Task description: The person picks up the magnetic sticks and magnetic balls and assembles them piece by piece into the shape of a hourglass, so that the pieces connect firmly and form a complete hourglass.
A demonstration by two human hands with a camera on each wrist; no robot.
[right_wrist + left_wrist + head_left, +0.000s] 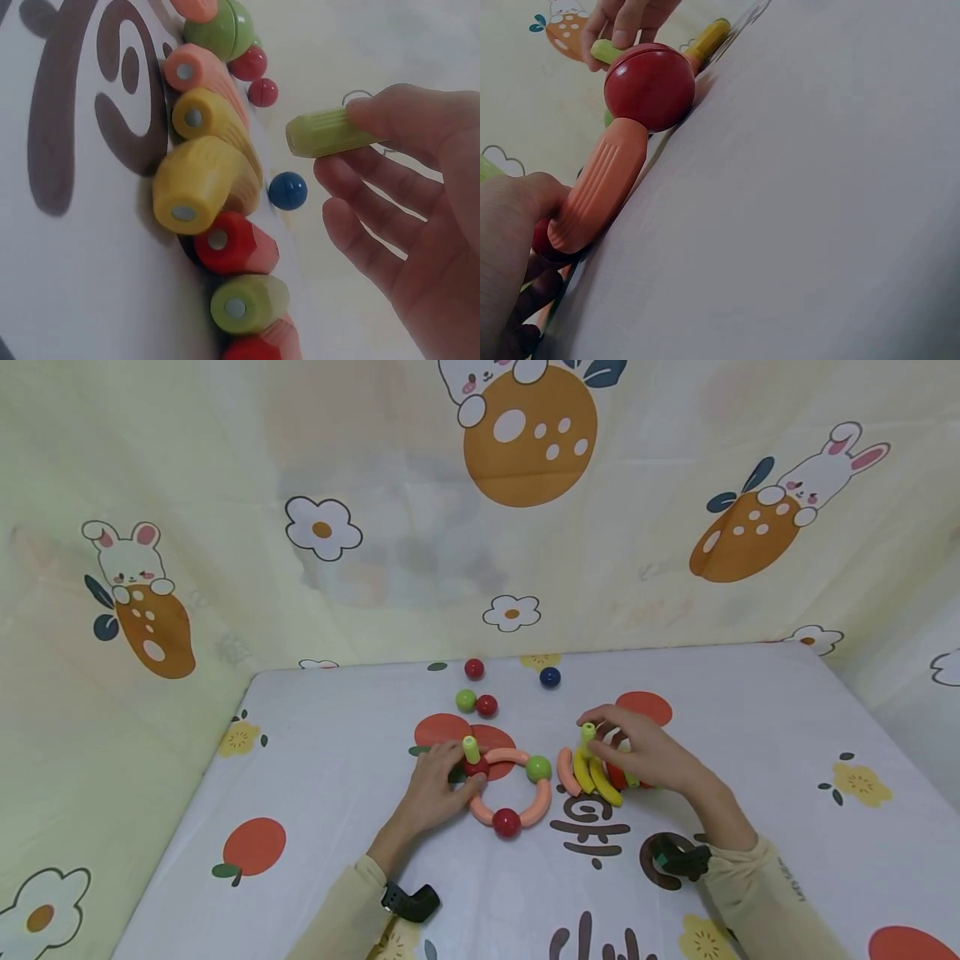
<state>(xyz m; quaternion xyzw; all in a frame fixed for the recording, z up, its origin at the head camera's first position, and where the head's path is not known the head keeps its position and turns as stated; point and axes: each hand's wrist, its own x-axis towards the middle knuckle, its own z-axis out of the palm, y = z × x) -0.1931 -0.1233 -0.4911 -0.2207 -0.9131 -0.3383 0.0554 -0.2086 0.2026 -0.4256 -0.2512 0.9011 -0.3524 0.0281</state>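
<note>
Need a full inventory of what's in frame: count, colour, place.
Ring rods: 3, salmon, forming a circle
Ring balls: 3, two red, one green, at the circle's joints
Upright rod: 1, light green, on left red ring ball
Row rods: at least 6, salmon, yellow, red, green, right of circle
Held rod: 1, light green, above the row
Loose balls: 4, two red, one green, one blue, beyond circle
Tablecloth: 1, white, printed, underneath
Backdrop: 1, cream, rabbit-printed, behind
Wrist devices: 2, black, one per wrist
Sleeves: 2, beige, near edge
Left grip: 1, bare, around left red ring ball
Right grip: 1, bare, pinching held rod
</note>
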